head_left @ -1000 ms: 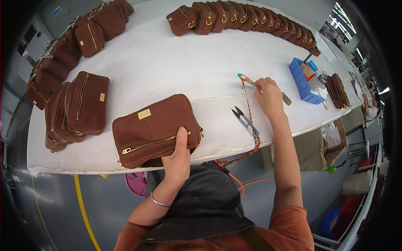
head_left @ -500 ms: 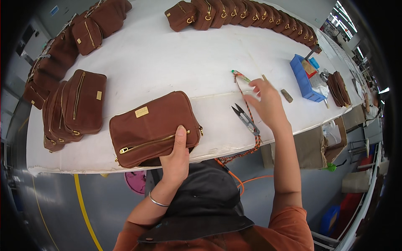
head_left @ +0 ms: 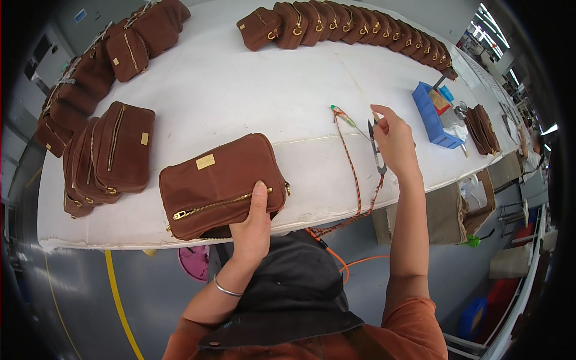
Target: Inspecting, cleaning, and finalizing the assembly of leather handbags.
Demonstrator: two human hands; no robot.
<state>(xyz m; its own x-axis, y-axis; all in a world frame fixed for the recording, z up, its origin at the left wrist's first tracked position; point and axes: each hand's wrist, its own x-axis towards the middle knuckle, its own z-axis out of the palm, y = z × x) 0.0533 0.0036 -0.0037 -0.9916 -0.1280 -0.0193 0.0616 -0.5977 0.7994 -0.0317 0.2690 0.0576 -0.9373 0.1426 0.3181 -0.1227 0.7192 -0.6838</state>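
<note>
My left hand point(head_left: 251, 231) grips the lower edge of a brown zip bag point(head_left: 210, 174) with a gold plate, thumb over its front. My right hand point(head_left: 391, 138) is curled closed over the upper part of the snips point(head_left: 379, 162), which point away from me; a small pale piece shows at its fingertips, and what exactly it grips is unclear. Just left of it lies a green-tipped tool point(head_left: 341, 114) with an orange-and-black cord point(head_left: 353, 174) running over the front edge. A stack of similar bags point(head_left: 123, 150) stands left of the held one.
Rows of brown bags point(head_left: 258, 27) line the back and left of the white table point(head_left: 270, 90). A blue bin point(head_left: 435, 117) with small items and more brown pieces point(head_left: 480, 129) sit right. Cartons point(head_left: 477, 198) stand below; a co-worker point(head_left: 528, 153) is far right.
My right hand left the green-tipped tool and moved right. The snips have shifted up and right and turned more upright, pulling the cord. My left hand and bag stay nearly still.
</note>
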